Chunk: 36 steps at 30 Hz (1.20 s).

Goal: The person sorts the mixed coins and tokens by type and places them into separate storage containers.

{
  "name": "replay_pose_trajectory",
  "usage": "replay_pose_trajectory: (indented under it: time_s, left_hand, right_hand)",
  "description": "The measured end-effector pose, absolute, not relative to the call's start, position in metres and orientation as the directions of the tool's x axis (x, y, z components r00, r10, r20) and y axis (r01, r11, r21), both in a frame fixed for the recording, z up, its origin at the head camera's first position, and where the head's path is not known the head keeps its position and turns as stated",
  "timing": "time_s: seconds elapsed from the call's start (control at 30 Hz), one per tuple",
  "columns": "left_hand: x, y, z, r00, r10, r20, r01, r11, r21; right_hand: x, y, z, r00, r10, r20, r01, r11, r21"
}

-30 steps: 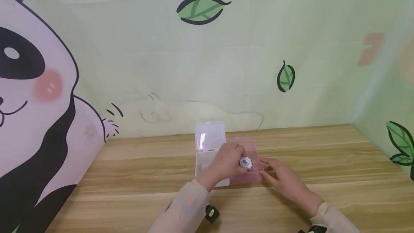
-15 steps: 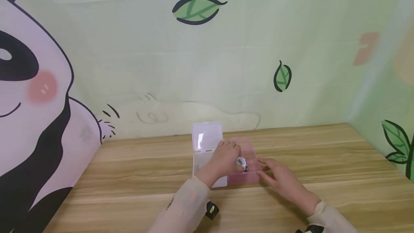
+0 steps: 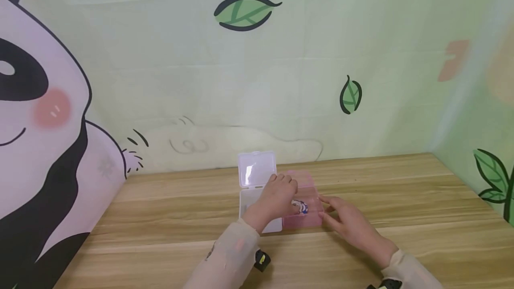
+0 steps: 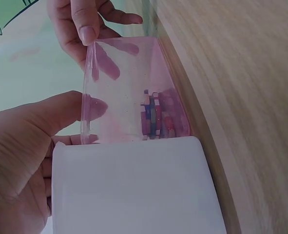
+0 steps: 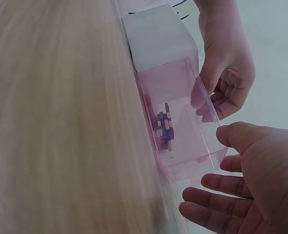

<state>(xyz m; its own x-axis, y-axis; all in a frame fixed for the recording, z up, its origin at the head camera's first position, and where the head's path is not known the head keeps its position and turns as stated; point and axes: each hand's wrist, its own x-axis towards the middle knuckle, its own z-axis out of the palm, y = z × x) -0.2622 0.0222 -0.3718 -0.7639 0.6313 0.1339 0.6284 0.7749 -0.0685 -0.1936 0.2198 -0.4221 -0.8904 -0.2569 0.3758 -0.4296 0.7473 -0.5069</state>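
Poker chips (image 3: 301, 207), some with blue edges, lie at the bottom of a clear pink plastic box (image 3: 305, 221). From the left, my left hand (image 3: 277, 197) reaches over this box. Its thumb dips past the rim, and no chip shows between its fingers. At the box's right side, the thumb and index finger of my right hand (image 3: 353, 224) hold the wall, while the other fingers spread loosely, as the right wrist view shows. Touching the pink box on the left is a white box (image 3: 274, 225), partly hidden behind my left hand, its interior mostly covered.
The white box's hinged lid (image 3: 257, 168) stands raised toward the back. A wooden table (image 3: 168, 217) carries both boxes. Behind it hangs a green cloth backdrop (image 3: 160, 79) with panda and leaf drawings. A black wrist device (image 3: 262, 260) shows by the left sleeve.
The chip marked 500, held by my left hand before, has dropped into the pink box. My left fingers have loosened. My right hand stays at the box's side.
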Motion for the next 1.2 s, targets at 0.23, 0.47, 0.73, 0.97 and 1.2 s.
replay_pose_trajectory:
  time_s: [0.23, 0.47, 0.73, 0.97, 1.2]
  left_hand:
    - [-0.262, 0.020, -0.371, -0.765, 0.627, 0.144, 0.629, 0.776, -0.042]
    - [-0.260, 0.017, -0.373, -0.770, 0.621, 0.148, 0.628, 0.778, 0.002]
    - [-0.254, 0.012, -0.374, -0.787, 0.587, 0.189, 0.607, 0.793, 0.062]
    - [-0.248, 0.013, -0.377, -0.774, 0.592, 0.226, 0.614, 0.789, 0.037]
    - [-0.238, 0.014, -0.386, -0.738, 0.609, 0.290, 0.640, 0.769, 0.012]
  right_hand:
    - [-0.194, 0.220, -0.423, -0.895, -0.260, 0.361, -0.425, 0.740, -0.521]
    - [-0.194, 0.221, -0.423, -0.900, -0.264, 0.347, -0.422, 0.728, -0.540]
    - [-0.197, 0.221, -0.422, -0.896, -0.275, 0.349, -0.432, 0.720, -0.543]
    - [-0.198, 0.228, -0.426, -0.907, -0.266, 0.325, -0.411, 0.724, -0.554]
    - [-0.193, 0.237, -0.430, -0.912, -0.246, 0.327, -0.397, 0.728, -0.559]
